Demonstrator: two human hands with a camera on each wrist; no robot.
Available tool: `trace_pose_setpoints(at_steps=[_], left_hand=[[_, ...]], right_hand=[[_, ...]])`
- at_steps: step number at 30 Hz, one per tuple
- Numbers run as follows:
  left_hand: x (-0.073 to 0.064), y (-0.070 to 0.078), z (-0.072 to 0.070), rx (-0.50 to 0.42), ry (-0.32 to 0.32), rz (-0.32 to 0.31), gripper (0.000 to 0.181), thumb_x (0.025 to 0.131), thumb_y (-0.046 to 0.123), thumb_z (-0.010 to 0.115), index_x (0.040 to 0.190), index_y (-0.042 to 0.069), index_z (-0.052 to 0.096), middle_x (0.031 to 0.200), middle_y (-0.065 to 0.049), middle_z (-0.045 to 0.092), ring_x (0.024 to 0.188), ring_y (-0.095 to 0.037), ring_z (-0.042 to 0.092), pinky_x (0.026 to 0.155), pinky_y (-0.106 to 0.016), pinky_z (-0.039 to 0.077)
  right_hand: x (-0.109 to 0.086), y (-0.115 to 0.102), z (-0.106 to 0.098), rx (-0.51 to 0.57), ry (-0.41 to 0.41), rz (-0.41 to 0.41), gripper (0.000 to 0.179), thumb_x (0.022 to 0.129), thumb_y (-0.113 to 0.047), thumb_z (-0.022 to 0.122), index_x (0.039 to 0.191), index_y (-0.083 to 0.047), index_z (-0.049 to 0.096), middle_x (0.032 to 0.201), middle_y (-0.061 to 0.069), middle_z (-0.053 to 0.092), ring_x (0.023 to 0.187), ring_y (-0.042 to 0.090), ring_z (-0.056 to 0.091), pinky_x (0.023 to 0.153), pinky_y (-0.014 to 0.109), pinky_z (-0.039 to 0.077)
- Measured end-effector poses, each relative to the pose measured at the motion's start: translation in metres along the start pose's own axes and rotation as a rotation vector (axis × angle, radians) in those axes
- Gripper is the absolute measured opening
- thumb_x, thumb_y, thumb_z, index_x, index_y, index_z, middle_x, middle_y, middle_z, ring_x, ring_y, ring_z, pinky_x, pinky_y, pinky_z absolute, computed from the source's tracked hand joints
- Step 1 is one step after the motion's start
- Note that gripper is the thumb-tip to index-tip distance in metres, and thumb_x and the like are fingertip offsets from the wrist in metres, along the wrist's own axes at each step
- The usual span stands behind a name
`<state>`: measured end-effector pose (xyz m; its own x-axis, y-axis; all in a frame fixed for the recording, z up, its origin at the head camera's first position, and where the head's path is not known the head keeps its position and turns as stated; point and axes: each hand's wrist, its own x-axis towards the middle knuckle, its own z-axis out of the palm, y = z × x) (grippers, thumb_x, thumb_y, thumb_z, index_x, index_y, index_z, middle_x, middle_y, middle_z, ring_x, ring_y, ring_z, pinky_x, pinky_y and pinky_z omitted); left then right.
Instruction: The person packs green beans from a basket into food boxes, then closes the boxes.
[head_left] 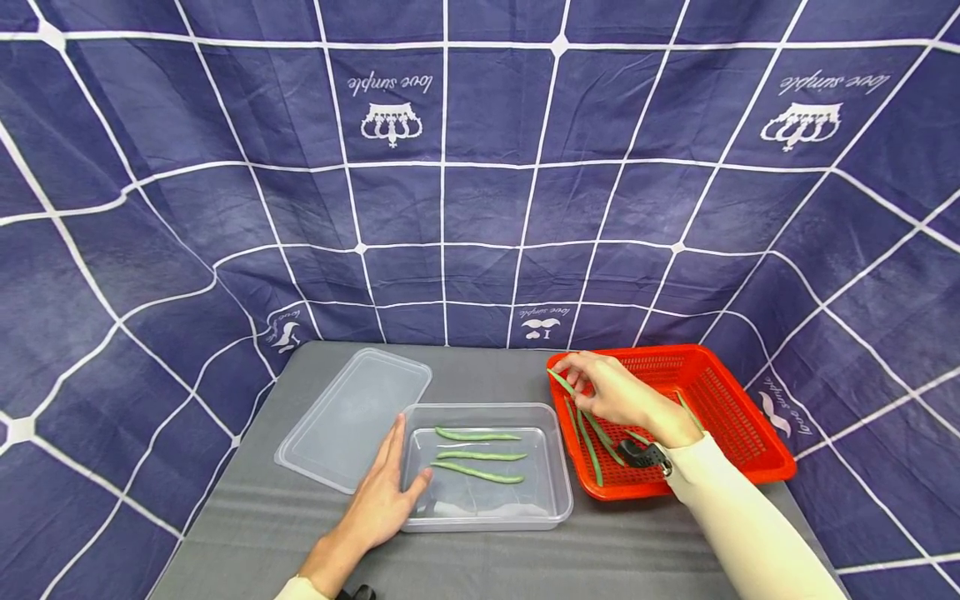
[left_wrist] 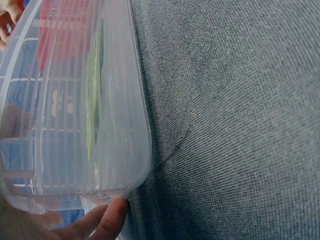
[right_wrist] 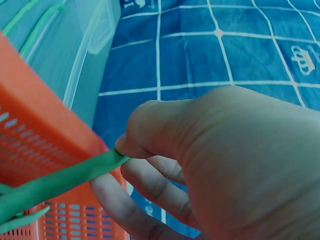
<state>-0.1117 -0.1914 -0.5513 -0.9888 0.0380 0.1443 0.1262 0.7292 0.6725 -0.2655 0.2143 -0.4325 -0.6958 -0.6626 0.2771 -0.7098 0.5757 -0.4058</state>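
My right hand [head_left: 603, 390] is over the left side of a red basket [head_left: 750, 433], pinching a green bean [right_wrist: 55, 182] by one end between thumb and fingers. More green beans [head_left: 587, 446] lie in the basket below it, partly hidden by the hand and wrist. My left hand [head_left: 382, 492] holds the left wall of a clear plastic container [head_left: 487, 523], thumb over the rim and fingers along the outside. Inside the container, three green beans [head_left: 480, 456] lie roughly side by side; they show blurred through the wall in the left wrist view.
A clear lid [head_left: 352, 417] lies flat on the grey cloth-covered table [head_left: 480, 567], left of and behind the container. The basket stands close to the container's right side. A blue curtain with white lines [head_left: 480, 200] hangs behind and at both sides.
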Motion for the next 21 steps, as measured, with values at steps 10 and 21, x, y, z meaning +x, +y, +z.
trace_pose_setpoints(at_steps=[10, 21], left_hand=[[0.000, 0.001, 0.000, 0.009, -0.020, -0.008, 0.101, 0.112, 0.035, 0.077, 0.188, 0.006, 0.016, 0.193, -0.023, 0.027, 0.174, -0.048, 0.040, 0.136, -0.068, 0.042], [-0.001, 0.002, -0.001, 0.028, -0.022, -0.013, 0.101, 0.112, 0.037, 0.076, 0.188, 0.007, 0.016, 0.193, -0.023, 0.027, 0.173, -0.049, 0.041, 0.136, -0.069, 0.043]], right_hand=[[0.008, -0.018, 0.005, -0.002, -0.029, -0.004, 0.052, 0.085, 0.015, 0.075, 0.133, -0.005, 0.077, 0.104, 0.003, 0.075, 0.099, 0.021, 0.073, 0.092, 0.040, 0.065], [0.022, -0.035, 0.012, 0.048, -0.085, -0.008, 0.050, 0.088, 0.014, 0.076, 0.134, -0.005, 0.078, 0.104, 0.003, 0.076, 0.096, 0.015, 0.073, 0.084, 0.027, 0.064]])
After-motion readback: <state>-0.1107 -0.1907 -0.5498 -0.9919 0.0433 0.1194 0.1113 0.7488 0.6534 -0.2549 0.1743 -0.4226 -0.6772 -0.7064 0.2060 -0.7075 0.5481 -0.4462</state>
